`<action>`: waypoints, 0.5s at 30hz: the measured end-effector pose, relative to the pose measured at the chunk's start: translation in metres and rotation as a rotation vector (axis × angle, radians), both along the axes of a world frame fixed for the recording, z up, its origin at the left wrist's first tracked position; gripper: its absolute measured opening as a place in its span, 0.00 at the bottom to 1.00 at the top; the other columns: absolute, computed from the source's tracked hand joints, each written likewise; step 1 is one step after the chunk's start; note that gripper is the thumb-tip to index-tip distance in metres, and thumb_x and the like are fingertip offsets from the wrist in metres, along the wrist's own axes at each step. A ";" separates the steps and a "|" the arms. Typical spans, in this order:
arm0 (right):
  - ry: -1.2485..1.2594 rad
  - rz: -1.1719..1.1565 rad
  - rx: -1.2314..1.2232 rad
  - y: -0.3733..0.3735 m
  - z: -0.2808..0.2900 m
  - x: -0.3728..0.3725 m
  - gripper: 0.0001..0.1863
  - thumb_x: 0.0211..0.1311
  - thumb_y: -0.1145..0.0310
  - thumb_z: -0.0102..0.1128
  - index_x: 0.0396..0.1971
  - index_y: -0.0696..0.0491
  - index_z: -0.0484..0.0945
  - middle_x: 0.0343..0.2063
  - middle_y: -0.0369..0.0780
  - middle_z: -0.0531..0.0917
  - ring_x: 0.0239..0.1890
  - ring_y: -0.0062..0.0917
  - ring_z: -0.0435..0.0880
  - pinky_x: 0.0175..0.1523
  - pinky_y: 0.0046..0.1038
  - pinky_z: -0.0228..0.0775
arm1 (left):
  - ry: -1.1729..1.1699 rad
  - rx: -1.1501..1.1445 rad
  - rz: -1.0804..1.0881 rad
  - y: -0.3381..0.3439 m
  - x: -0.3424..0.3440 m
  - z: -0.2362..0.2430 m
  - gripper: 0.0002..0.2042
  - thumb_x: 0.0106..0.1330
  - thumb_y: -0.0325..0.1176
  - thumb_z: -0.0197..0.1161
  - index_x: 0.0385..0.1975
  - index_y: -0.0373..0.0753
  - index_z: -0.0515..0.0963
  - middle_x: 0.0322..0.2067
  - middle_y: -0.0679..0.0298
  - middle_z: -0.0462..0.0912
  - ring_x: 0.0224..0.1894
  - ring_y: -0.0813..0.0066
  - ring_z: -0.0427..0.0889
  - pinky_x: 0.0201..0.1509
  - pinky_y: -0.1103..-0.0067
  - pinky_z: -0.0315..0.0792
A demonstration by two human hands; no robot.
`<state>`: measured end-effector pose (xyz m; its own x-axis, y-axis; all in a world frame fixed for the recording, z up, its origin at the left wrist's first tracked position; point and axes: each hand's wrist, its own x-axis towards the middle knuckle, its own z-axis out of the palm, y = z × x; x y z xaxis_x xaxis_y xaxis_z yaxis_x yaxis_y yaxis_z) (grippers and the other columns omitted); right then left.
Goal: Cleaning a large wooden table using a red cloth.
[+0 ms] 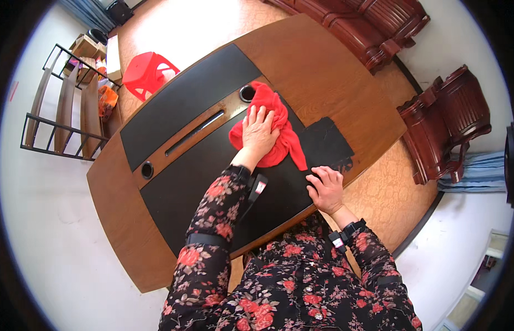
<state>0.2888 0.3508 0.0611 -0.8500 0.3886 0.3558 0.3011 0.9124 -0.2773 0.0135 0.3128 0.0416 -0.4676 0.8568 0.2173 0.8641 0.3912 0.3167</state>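
My left hand point(259, 132) lies flat on a crumpled red cloth point(278, 150), fingers stretched out and pressing it against the table. The cloth spreads over the black inlaid panel point(213, 182) and the wooden middle strip, close to a round black grommet point(247, 94). One corner of it trails toward my right hand point(326, 190). That hand rests with bent, parted fingers at the near right edge of the black panel and holds nothing. Beneath my palms is a large brown wooden table point(334, 71) with a long slot point(194, 133) in its centre strip.
Beyond the table's far left edge stands a red plastic stool point(146, 74). A metal-framed shelf point(64, 116) is by the left wall, with boxes point(86, 47) behind it. Dark red carved wooden seats point(442, 118) stand at the right and far right. A second grommet point(147, 170) sits at left.
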 end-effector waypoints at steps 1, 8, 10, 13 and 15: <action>0.004 -0.001 0.011 0.000 0.000 0.001 0.16 0.51 0.61 0.63 0.42 0.43 0.77 0.49 0.34 0.75 0.56 0.30 0.71 0.57 0.38 0.57 | -0.013 -0.016 0.015 0.010 0.002 0.003 0.27 0.59 0.45 0.60 0.59 0.44 0.70 0.64 0.56 0.64 0.69 0.51 0.55 0.68 0.56 0.54; 0.005 -0.013 0.053 -0.002 -0.002 0.001 0.16 0.51 0.62 0.63 0.42 0.43 0.77 0.49 0.33 0.75 0.56 0.29 0.71 0.57 0.37 0.57 | -0.039 -0.064 -0.094 -0.033 -0.004 0.009 0.25 0.58 0.42 0.60 0.57 0.44 0.71 0.64 0.56 0.64 0.70 0.54 0.56 0.67 0.58 0.56; -0.018 -0.013 0.050 -0.002 -0.004 0.001 0.16 0.52 0.62 0.63 0.43 0.43 0.77 0.49 0.34 0.75 0.57 0.30 0.70 0.59 0.38 0.57 | -0.041 -0.064 -0.073 -0.079 -0.004 0.009 0.26 0.56 0.40 0.61 0.57 0.44 0.71 0.64 0.57 0.64 0.69 0.55 0.56 0.67 0.59 0.57; -0.022 -0.035 -0.004 -0.003 -0.013 0.001 0.16 0.53 0.64 0.61 0.44 0.44 0.76 0.51 0.35 0.74 0.59 0.32 0.69 0.61 0.39 0.56 | -0.024 -0.078 0.018 -0.170 0.002 0.004 0.27 0.55 0.40 0.63 0.57 0.44 0.71 0.64 0.56 0.64 0.69 0.55 0.56 0.67 0.60 0.57; -0.031 -0.092 -0.070 -0.007 -0.013 -0.002 0.15 0.54 0.66 0.60 0.43 0.46 0.76 0.51 0.37 0.75 0.59 0.33 0.68 0.63 0.40 0.54 | -0.032 -0.114 0.091 -0.231 0.008 0.006 0.28 0.54 0.40 0.64 0.57 0.44 0.70 0.63 0.56 0.64 0.69 0.55 0.56 0.67 0.61 0.57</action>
<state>0.2871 0.3441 0.0479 -0.8194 0.4889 0.2992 0.3924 0.8589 -0.3290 0.0217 0.0819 0.0472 -0.5500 0.8285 0.1049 0.8133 0.5029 0.2926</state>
